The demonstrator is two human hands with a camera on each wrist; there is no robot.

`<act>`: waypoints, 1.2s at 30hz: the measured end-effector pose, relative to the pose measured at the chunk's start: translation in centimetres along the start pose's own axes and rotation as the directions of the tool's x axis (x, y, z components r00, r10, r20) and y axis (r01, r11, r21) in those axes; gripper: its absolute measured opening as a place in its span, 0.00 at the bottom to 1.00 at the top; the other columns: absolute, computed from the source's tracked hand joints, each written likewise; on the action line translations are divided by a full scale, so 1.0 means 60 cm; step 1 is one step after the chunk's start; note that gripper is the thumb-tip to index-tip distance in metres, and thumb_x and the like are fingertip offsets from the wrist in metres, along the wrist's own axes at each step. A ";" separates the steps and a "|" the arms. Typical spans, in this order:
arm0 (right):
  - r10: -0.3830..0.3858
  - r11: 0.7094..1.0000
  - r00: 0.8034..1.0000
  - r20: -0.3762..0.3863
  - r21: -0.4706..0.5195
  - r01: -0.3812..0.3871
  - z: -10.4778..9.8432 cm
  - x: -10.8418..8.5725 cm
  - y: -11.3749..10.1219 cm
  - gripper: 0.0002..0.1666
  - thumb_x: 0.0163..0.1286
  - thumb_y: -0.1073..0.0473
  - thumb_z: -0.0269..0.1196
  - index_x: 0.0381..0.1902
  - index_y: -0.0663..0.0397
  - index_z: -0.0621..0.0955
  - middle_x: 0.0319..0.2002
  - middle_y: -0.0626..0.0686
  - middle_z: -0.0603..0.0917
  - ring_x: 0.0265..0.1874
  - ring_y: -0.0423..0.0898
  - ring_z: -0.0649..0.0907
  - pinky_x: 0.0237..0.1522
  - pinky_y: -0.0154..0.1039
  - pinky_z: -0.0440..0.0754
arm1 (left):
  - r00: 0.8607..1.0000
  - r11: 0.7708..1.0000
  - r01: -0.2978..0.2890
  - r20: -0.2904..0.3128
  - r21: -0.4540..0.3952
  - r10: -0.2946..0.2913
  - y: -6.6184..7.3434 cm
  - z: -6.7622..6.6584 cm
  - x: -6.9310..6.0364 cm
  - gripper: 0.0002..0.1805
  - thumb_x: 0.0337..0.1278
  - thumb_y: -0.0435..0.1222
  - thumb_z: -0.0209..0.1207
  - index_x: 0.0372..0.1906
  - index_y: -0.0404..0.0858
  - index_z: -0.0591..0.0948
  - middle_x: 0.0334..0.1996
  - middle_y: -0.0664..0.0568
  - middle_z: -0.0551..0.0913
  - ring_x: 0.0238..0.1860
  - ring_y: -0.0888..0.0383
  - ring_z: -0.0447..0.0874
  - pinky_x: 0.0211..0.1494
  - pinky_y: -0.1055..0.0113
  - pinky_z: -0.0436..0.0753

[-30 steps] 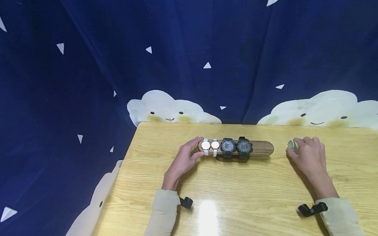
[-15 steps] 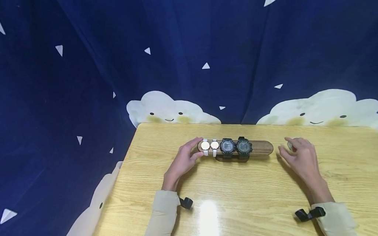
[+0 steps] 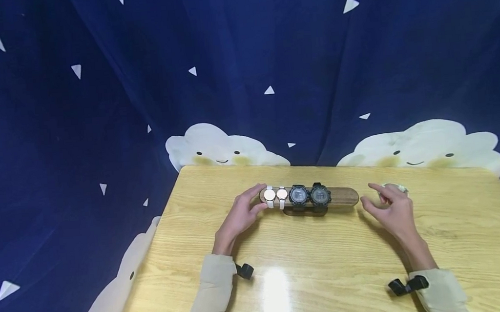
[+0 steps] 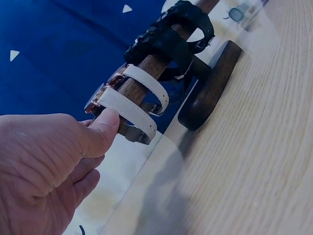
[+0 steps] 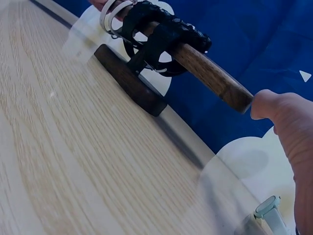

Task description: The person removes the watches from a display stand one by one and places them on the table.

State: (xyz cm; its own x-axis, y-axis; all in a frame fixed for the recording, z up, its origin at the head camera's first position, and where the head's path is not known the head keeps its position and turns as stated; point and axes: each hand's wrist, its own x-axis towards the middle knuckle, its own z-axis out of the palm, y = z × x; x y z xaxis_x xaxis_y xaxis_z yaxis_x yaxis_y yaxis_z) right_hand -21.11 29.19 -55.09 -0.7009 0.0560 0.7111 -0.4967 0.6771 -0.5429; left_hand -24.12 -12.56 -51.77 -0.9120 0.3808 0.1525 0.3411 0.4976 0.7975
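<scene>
A wooden watch stand (image 3: 344, 196) carries two white-strapped watches (image 3: 269, 194) at its left end and two black digital watches (image 3: 320, 196) near its middle. My left hand (image 3: 239, 218) holds the stand's left end; in the left wrist view its thumb lies against a white strap (image 4: 128, 108). Just off the bar's bare right end, my right hand (image 3: 397, 214) has thumb and forefinger spread, holding nothing. A pale green watch (image 5: 267, 207) rests on the table beyond the right hand, which partly hides it in the head view.
The light wood table (image 3: 320, 263) runs back to a dark blue curtain (image 3: 232, 40) with white triangles and smiling clouds. A black strap mount (image 3: 409, 285) is on the right wrist, another (image 3: 244, 271) on the left.
My right hand has let go of the pale green watch, leaving it on the table, and moved left towards the stand's right end. My left hand keeps its hold.
</scene>
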 end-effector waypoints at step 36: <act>-0.012 0.992 0.995 0.101 0.125 0.000 0.028 0.008 -0.069 0.24 0.51 0.71 0.77 0.49 0.63 0.89 0.24 0.58 0.75 0.29 0.44 0.69 0.33 0.33 0.66 | 1.000 1.000 -0.023 -0.007 0.007 0.024 0.000 -0.001 -0.002 0.34 0.68 0.33 0.65 0.77 0.40 0.71 0.76 0.35 0.68 0.78 0.42 0.64 0.81 0.50 0.61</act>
State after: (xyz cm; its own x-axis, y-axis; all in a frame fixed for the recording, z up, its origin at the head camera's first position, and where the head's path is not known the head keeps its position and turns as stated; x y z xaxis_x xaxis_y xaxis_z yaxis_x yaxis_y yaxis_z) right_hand -20.25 25.15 -53.24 -0.7428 -0.0265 0.6690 -0.5564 0.5802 -0.5948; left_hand -24.03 -12.65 -51.79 -0.9053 0.3868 0.1755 0.3641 0.4941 0.7895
